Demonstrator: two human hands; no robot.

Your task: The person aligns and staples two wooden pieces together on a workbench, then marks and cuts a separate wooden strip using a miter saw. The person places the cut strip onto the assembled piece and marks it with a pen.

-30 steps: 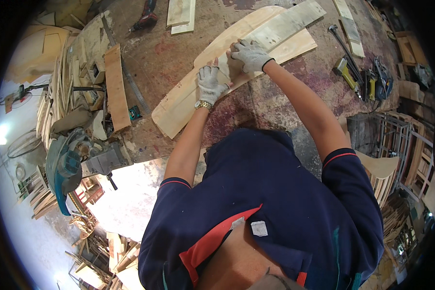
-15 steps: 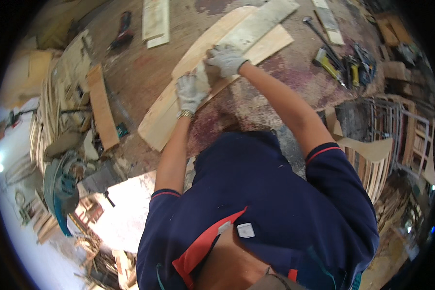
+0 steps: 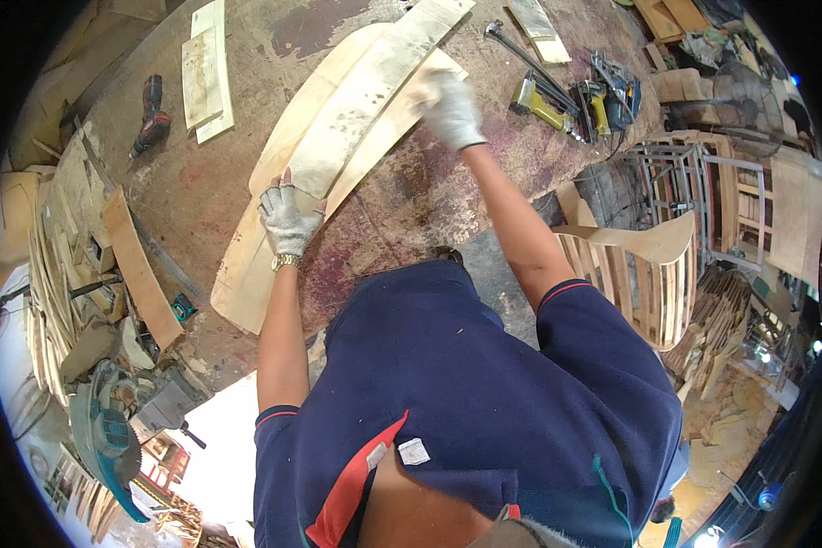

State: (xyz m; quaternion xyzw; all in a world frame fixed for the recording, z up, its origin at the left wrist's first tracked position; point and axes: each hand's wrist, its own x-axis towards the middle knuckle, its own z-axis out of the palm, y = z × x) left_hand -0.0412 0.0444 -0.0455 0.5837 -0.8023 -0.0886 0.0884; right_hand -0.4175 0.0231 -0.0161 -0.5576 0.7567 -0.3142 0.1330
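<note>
A wide pale wooden board [image 3: 279, 146] with a rounded outer edge lies diagonally on the worn workbench [image 3: 374, 224]. On it rests a long greyish plank [image 3: 361, 91] with dark spots. My left hand [image 3: 289, 219], in a grey glove with bare fingertips, presses flat near the plank's lower end, fingers spread. A metal-banded watch circles that wrist. My right hand [image 3: 453, 111], gloved too, is over the right end of the pale wood beside the plank. Motion smears its fingers, so whether they hold anything does not show.
Left of the boards lie a red-and-black power drill [image 3: 152, 117] and two stacked short boards [image 3: 206, 78]. To the right are a yellow-green air nailer [image 3: 543, 105], another tool [image 3: 616, 96] and a black long-handled tool [image 3: 521, 50]. A teal saw [image 3: 110, 434] stands lower left, slatted wooden frames [image 3: 635, 288] at right.
My right hand has moved away from my left, off the plank toward the right end of the pale wood. My left hand stays pressed on the boards. The whole view has shifted.
</note>
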